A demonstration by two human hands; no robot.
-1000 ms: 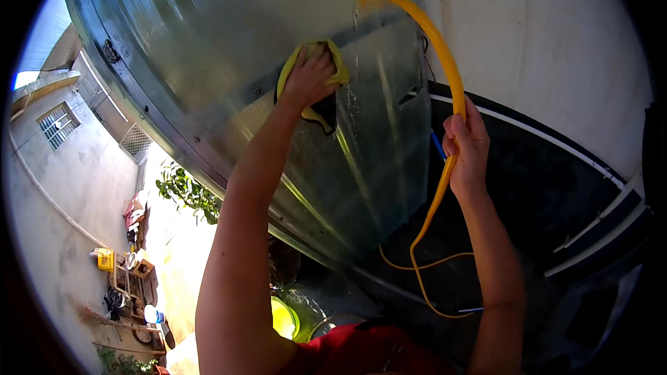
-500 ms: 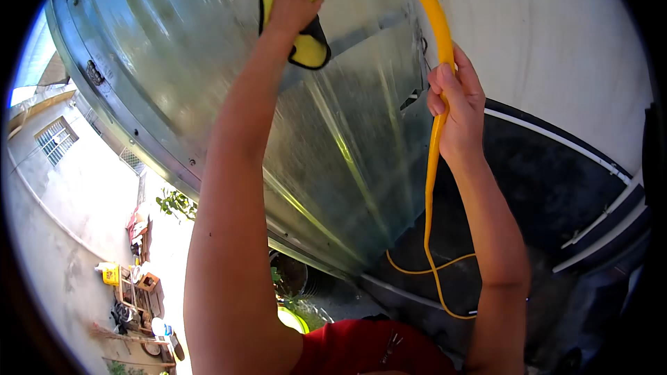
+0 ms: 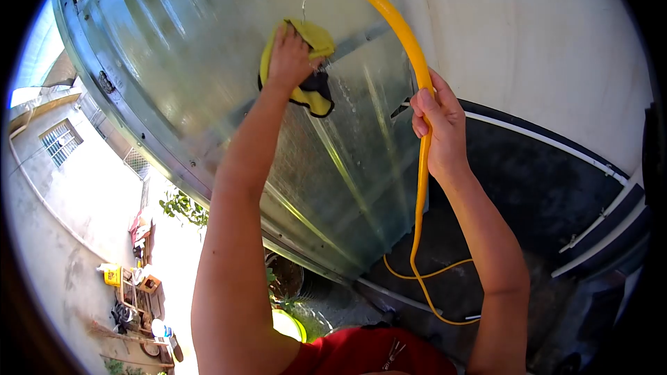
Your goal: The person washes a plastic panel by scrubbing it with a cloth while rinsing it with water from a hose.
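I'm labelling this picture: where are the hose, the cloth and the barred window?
Hose (image 3: 408, 38), head view: upper curve.
Cloth (image 3: 316, 37), head view: yellow upper part.
Barred window (image 3: 61, 142), head view: middle bars.

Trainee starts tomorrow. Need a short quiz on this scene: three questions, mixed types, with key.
1. Which hand holds the yellow hose?
2. The left hand has the cloth against: A) the ground B) the ribbed panel C) the red shirt.
3. True or false: in the picture, the hose's open end is below the cloth.

Key: 1. The right hand. 2. B. 3. False; it is above.
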